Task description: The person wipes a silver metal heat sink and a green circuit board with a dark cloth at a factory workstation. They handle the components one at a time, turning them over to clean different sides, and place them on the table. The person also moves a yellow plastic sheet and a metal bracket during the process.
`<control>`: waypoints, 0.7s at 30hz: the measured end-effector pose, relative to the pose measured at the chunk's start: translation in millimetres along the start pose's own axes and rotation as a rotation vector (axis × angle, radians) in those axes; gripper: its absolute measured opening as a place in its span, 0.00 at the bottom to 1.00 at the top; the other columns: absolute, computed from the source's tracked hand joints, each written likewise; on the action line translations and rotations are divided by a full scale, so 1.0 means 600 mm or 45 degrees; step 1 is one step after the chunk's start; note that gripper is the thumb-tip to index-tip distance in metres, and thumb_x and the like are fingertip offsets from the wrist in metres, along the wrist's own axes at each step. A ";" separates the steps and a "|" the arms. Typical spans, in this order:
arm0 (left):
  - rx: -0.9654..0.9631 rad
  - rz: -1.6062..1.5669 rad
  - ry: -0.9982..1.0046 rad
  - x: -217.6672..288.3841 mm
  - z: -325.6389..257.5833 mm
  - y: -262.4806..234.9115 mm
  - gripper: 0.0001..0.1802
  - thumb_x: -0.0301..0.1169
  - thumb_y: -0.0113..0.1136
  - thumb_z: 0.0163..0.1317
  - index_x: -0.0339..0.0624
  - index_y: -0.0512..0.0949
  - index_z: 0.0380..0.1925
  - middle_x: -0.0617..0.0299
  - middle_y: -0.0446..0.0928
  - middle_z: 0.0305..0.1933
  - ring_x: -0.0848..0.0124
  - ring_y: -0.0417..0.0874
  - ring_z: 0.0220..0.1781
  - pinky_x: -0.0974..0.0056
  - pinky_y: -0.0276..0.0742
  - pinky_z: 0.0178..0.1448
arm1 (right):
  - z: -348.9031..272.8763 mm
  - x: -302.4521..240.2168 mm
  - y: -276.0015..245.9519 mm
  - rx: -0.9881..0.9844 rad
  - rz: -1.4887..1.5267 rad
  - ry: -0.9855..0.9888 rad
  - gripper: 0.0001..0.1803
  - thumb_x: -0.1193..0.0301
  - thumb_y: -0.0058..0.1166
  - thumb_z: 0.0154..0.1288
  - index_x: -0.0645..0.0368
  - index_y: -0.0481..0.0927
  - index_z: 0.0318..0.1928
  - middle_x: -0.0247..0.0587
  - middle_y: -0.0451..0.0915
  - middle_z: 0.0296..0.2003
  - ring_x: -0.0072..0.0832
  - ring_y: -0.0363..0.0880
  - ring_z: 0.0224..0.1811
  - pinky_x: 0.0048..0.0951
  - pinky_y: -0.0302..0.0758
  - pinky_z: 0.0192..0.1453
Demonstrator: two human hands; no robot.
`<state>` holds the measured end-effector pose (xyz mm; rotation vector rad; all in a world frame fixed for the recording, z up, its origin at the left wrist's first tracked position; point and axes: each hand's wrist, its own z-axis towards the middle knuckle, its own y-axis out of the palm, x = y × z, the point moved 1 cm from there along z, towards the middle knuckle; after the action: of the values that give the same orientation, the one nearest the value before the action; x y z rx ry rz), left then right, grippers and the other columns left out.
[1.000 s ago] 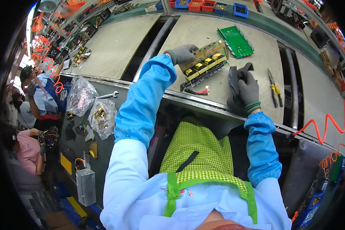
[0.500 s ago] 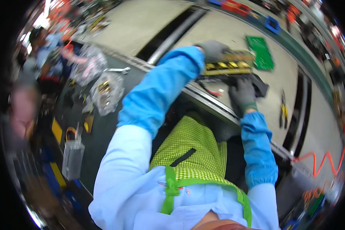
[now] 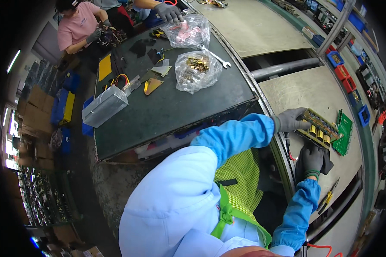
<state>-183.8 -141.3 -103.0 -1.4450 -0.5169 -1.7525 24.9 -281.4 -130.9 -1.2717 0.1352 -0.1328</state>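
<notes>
A pale, panelled worktop (image 3: 302, 88) stretches along the right, its panels parted by dark gaps with metal rollers. On it lie a green circuit board (image 3: 342, 133) and yellow-handled pliers (image 3: 329, 198). A dark green worktop (image 3: 193, 109) stands to the left, carrying two clear plastic bags (image 3: 196, 70), a wrench (image 3: 218, 58) beside them, a silver metal box (image 3: 105, 106) and a flat yellow piece (image 3: 105, 67).

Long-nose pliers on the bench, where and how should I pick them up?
Probably by the yellow-and-black handles, right hand coming from your own side. The pliers lie flat on the bench, handles toward your right blue sleeve and dark tapering nose pointing away, so the handles give the nearest grip.
</notes>
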 end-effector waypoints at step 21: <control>0.124 -0.209 0.114 -0.108 0.112 0.028 0.15 0.31 0.53 0.67 0.32 0.78 0.47 0.54 0.80 0.47 0.67 0.80 0.49 0.63 0.76 0.55 | -0.001 -0.021 -0.043 -0.132 0.175 0.202 0.17 0.63 0.52 0.55 0.59 0.79 0.43 0.52 0.79 0.44 0.48 0.75 0.51 0.45 0.72 0.56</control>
<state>-126.1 -82.2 -149.4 -1.2809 -0.6799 -1.8834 11.6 -287.1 -106.1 -1.3504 0.3693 -0.1093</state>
